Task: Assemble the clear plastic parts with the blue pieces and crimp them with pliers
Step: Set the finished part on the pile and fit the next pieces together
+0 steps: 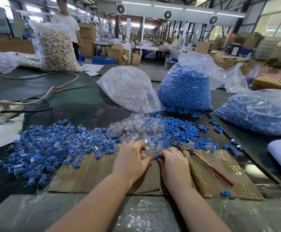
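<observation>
My left hand (131, 159) and my right hand (174, 162) meet over a cardboard sheet (93, 173). A small blue piece (156, 157) is pinched in my right fingertips, and my left fingertips touch it; whether they hold a clear part is hidden. Loose clear plastic parts (136, 128) lie heaped just beyond the hands, with loose blue pieces (178, 129) to their right. Assembled blue-and-clear pieces (41, 148) spread to the left. Pliers (201, 158) with a wrapped handle and a red handle lie on the cardboard beside my right hand.
Behind the heaps stand a bag of clear parts (129, 89) and two bags of blue pieces (185, 89) (260, 113). White and black cables (36, 99) run at the left. A person (69, 24) stands behind a large filled bag (56, 49) at the far left.
</observation>
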Available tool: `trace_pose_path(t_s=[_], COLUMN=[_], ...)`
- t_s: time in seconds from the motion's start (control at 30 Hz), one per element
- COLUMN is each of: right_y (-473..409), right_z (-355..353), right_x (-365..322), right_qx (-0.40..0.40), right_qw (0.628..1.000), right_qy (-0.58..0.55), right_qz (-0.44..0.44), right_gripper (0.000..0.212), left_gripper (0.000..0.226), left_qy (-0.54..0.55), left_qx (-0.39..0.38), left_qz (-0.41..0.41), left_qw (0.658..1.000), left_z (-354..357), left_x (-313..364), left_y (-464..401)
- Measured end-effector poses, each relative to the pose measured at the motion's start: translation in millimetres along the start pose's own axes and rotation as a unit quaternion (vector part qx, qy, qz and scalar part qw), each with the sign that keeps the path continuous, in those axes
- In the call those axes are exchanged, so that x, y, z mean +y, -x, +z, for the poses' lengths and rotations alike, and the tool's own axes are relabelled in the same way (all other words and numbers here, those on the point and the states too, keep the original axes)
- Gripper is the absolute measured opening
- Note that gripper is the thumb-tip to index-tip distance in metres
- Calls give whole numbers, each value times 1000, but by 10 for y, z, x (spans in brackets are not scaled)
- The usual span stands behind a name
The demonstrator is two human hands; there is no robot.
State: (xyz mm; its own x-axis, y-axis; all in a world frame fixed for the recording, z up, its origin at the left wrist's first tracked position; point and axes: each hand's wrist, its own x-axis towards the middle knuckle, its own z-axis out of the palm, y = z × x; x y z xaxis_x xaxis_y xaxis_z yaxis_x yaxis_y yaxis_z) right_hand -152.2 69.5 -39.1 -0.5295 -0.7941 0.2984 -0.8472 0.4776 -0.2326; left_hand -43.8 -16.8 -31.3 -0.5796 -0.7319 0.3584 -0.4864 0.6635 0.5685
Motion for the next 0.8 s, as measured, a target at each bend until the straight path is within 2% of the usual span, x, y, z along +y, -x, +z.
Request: trace_pose_path(t_s=[0.13,0.4,0.57,0.7,0.8], right_y=[17,76,86,83,80], right_z=[35,23,22,27,26], right_x=[30,-17,-24,-10,-8], right_qx=[17,47,26,20,17], right_qw=[1000,996,994,994,994], right_qy=[-19,-67,-65,-69,-78], right_qz=[1,-44,-83,-82,-76], right_gripper=[17,16,16,16,15], left_gripper=[14,11,18,32,34], left_qy=[9,167,226,239,256], left_qx=[17,62,27,29,26], left_qz=[-19,-102,-109,-91,-83], left_qw=[1000,979,968,966,963], left_z=[96,61,70,68,71], left_x=[22,-24,-42,-31,-25], left_y=[9,62,60,67,69])
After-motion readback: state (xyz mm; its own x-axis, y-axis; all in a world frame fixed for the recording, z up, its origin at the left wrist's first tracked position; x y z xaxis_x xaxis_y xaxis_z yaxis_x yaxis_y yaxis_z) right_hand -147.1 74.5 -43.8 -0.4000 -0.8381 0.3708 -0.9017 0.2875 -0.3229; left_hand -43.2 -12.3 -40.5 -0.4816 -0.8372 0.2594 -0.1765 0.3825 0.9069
